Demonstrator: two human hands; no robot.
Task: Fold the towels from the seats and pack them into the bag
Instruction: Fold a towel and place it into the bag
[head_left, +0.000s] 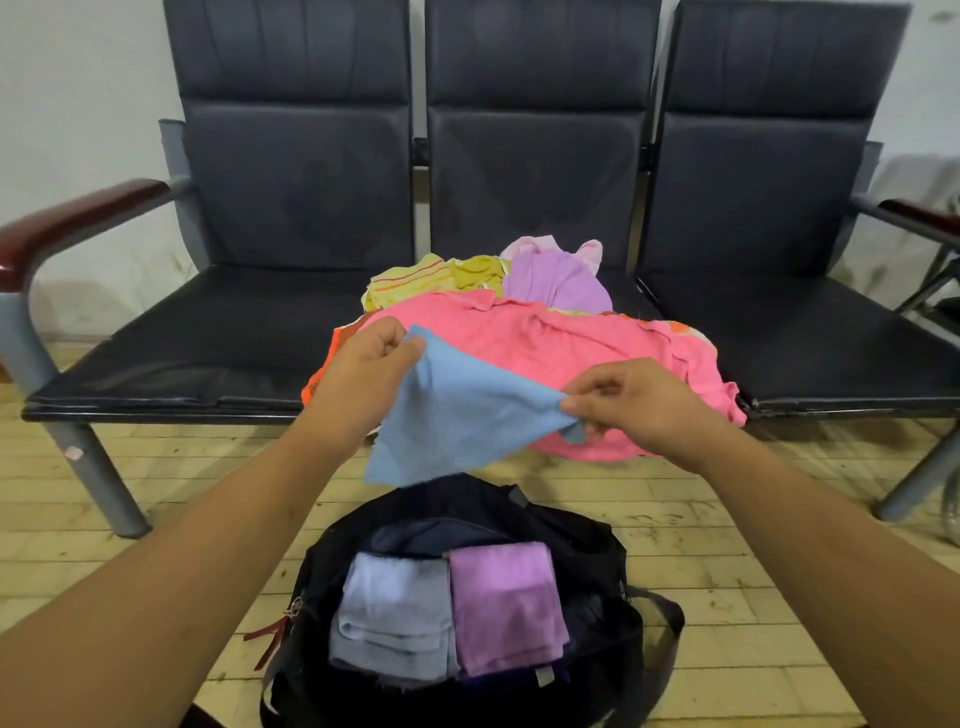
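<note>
I hold the blue towel (457, 410) stretched above the open bag (597, 587), left hand (363, 371) and right hand (631, 402) each pinching a corner, probably to square it for folding, with the pile (545, 332) waiting on the middle seat (631, 301).

We look through one wide-angle head camera, facing forward and down, close over the bag (587, 551) on the floor (753, 545), with the row of seats (535, 182) square ahead and near.
</note>
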